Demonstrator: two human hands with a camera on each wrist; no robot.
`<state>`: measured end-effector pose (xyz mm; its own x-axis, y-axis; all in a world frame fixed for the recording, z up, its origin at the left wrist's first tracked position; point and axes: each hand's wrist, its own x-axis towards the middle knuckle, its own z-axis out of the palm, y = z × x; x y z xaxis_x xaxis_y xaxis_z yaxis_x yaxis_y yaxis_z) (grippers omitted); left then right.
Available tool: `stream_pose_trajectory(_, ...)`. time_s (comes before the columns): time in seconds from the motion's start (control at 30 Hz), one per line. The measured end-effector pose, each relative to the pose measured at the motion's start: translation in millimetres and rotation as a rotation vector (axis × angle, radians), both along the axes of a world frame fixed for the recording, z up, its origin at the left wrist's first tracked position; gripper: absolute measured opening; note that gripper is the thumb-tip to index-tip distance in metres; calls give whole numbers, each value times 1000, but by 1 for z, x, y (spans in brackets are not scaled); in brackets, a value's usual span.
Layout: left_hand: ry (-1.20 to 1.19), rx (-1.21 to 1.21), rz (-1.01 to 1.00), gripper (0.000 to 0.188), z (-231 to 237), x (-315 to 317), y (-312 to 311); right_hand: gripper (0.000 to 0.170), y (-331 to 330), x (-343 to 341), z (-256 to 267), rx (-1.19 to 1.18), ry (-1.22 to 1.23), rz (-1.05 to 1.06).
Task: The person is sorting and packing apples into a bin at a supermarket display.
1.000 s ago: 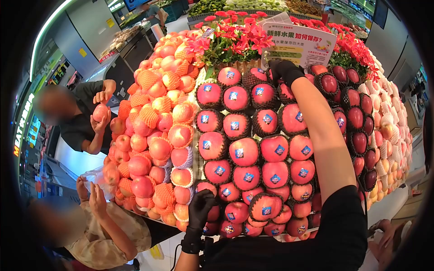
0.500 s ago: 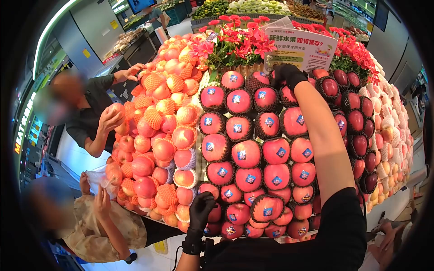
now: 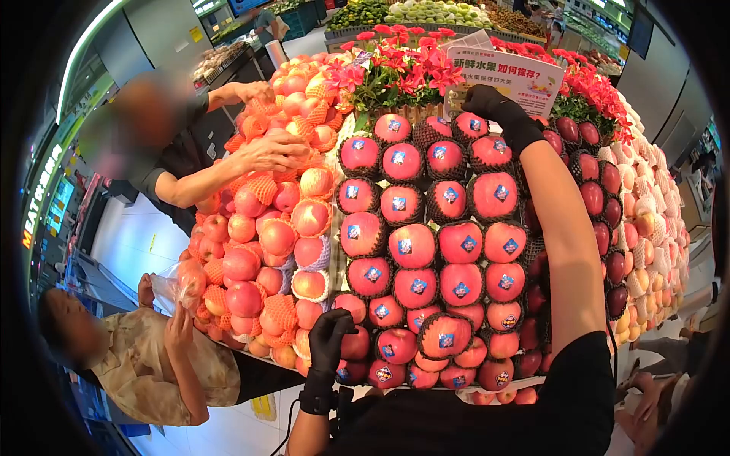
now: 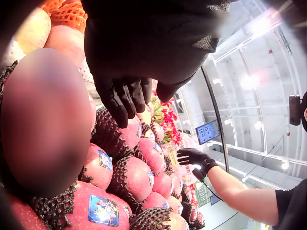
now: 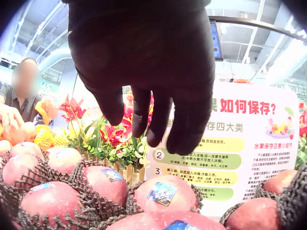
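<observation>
My black-gloved right hand [image 3: 490, 108] hovers over the back row of apples, just in front of a printed sign [image 3: 532, 80]. In the right wrist view its fingers hang down, spread and holding nothing, above a red apple [image 5: 163, 191] with a blue sticker and a black foam net. My left hand [image 3: 329, 340], also black-gloved, is at the near left corner of the red apples, its fingers loosely bent. No fruit shows in its grasp in the left wrist view, where netted apples [image 4: 132, 178] lie below the fingertips.
Apples in orange nets [image 3: 262, 220] are heaped on the left, where one person reaches in and another holds a plastic bag [image 3: 171, 289]. Red flowers [image 3: 403, 68] stand behind the display. Dark red apples [image 3: 593, 194] and white-netted fruit [image 3: 654, 205] lie on the right.
My right hand has risen off the back-row apple, uncovering its sticker. The left hand has barely moved. At left, the person who held an apple now has both hands over the orange-netted heap.
</observation>
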<state>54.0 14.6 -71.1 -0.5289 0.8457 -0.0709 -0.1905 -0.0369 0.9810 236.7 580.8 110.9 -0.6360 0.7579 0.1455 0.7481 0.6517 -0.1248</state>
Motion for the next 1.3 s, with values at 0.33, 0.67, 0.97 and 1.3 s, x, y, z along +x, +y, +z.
stream_pose_trajectory(0.33,104,61,59,28,11,-2,-21,30,-89,55,8,-40,354,123)
stream_pose_trajectory(0.67,-8,204,4,38,14,-4,-32,22,-207,88,-37,-195,368,152)
stream_pose_trajectory(0.97,-3,262,-64,38,4,-5,-31,35,-287,105,-64,-287,385,-11)
stream_pose_trajectory(1.3,-11,247,-51,37,14,-11,-38,27,-383,136,-96,-395,560,-166)
